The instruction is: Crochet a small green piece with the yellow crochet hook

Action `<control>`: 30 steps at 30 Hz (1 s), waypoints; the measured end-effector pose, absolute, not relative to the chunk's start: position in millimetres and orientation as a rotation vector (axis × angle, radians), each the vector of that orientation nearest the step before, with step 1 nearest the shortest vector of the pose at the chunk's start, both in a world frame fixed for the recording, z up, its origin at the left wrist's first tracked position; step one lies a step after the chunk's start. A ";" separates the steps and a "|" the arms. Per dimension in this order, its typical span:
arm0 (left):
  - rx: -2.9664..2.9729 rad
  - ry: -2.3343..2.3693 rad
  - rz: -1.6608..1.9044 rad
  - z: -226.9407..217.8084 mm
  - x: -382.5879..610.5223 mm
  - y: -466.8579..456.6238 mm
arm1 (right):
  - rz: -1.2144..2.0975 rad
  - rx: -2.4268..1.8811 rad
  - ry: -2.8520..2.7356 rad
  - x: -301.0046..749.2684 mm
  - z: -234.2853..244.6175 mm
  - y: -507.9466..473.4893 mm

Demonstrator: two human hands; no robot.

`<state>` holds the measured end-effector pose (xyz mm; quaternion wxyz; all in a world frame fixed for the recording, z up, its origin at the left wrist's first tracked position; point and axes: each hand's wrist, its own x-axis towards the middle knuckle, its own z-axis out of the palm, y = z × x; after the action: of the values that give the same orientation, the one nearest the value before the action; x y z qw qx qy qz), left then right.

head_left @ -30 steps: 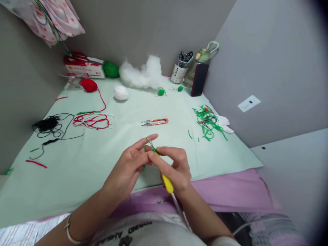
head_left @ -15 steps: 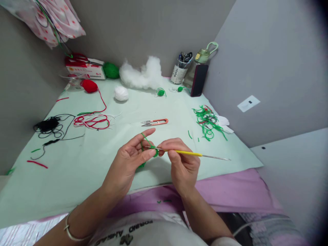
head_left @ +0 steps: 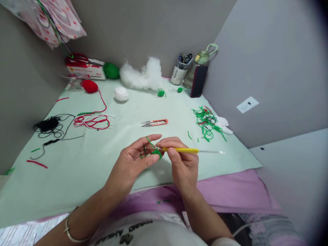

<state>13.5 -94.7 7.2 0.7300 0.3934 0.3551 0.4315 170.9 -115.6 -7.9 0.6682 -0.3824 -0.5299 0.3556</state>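
Note:
Between thumb and fingers, my left hand (head_left: 133, 157) pinches a small piece of green crochet work (head_left: 157, 154). A strand of green yarn (head_left: 150, 141) runs from the piece up over my left index finger. My right hand (head_left: 183, 164) grips the yellow handle of a crochet hook (head_left: 186, 150); its thin metal shaft reaches left to the green piece, and the other metal end sticks out to the right, blurred. The hook's left tip is partly hidden by my fingers. Beyond both hands lie orange thread snips (head_left: 155, 122) on the table cover.
Green yarn scraps (head_left: 207, 123) lie at the right. Black yarn (head_left: 48, 125) and loose red yarn (head_left: 92, 121) are on the left. Behind stand a white yarn ball (head_left: 121, 94), white stuffing (head_left: 140, 73), a pen cup (head_left: 179, 72), a phone (head_left: 199, 81) and a bottle (head_left: 202, 58).
The green piece and my left fingers have shifted slightly right and tilted. The crochet hook has moved a little left, its right end now blurred. Nothing was let go.

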 end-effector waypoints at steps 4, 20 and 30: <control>0.819 0.830 1.042 7.0 19.1 -95.9 | 0.463 -0.917 -1.394 166.2 -11.7 -122.5; 0.517 0.669 0.875 5.9 21.5 -90.0 | 0.156 -0.988 -1.486 167.9 -17.5 -118.5; 0.725 0.704 0.924 19.6 16.3 -82.3 | 0.922 -0.881 -1.029 170.4 6.2 -108.2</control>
<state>16.3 -82.3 19.6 0.7745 0.3349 0.3252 0.4269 170.4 -108.2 6.2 0.6827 -0.3928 -0.4590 0.4111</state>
